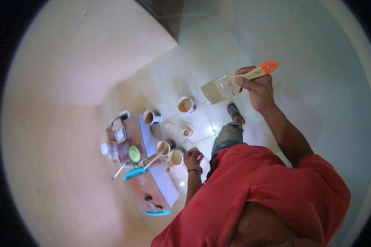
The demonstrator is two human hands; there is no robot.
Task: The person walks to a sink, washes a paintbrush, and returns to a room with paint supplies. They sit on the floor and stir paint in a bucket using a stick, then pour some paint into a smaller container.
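Note:
My right hand [257,88] is closed round the pale handle of a wide paintbrush [219,89]. The brush is raised beside the wall at the right, its orange handle end pointing right and its bristles pointing left. Pale paint coats the bristles. Low at my left side hangs my left hand [193,159], its fingers curled in, with nothing visible in them. Closest to it is a paint bucket [176,157]; a second bucket [165,148] with a pale stick across it stands just beyond.
More buckets [187,105] [152,117] stand on the tiled floor [202,119], near a small tub [187,130]. Left of them are wooden-topped furniture pieces [146,187] bearing a green bowl [134,153] and clutter. Walls rise left and right; a dark doorway [165,14] lies ahead.

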